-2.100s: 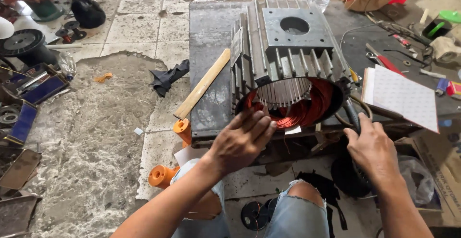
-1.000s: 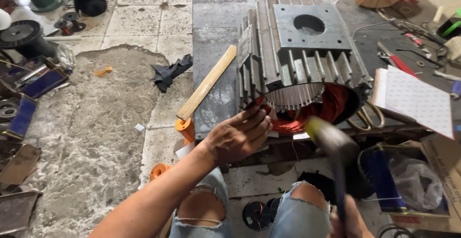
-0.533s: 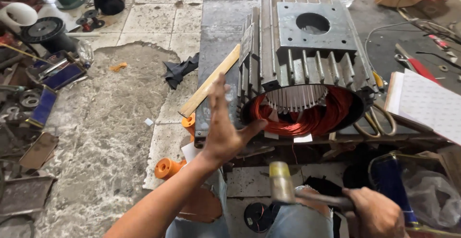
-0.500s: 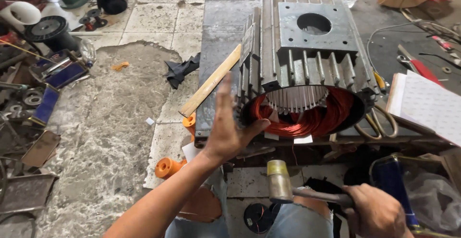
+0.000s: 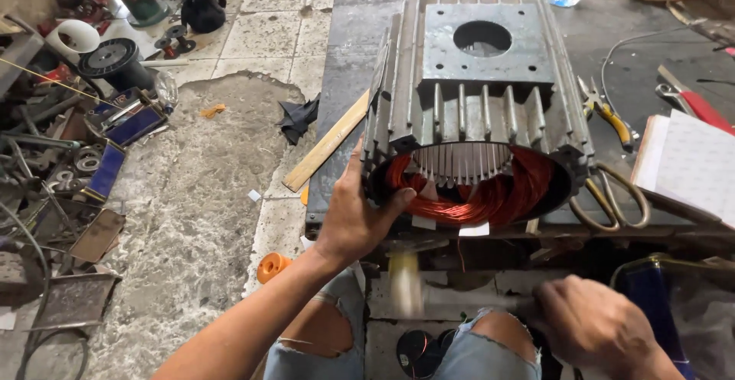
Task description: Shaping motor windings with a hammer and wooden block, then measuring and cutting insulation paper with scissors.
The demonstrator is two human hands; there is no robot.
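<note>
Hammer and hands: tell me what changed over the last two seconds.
The right hand picked up a hammer and now swings it, blurred, below the motor housing. The left hand moved from the copper windings to grip the housing's left rim. Housing, scissors and wooden stick stayed put.

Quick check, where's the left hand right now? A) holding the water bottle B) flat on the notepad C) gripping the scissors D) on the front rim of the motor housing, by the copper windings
D: the left hand grips the front left rim of the motor housing, thumb at the edge of the copper windings; the scissors lie untouched to the right.
</note>
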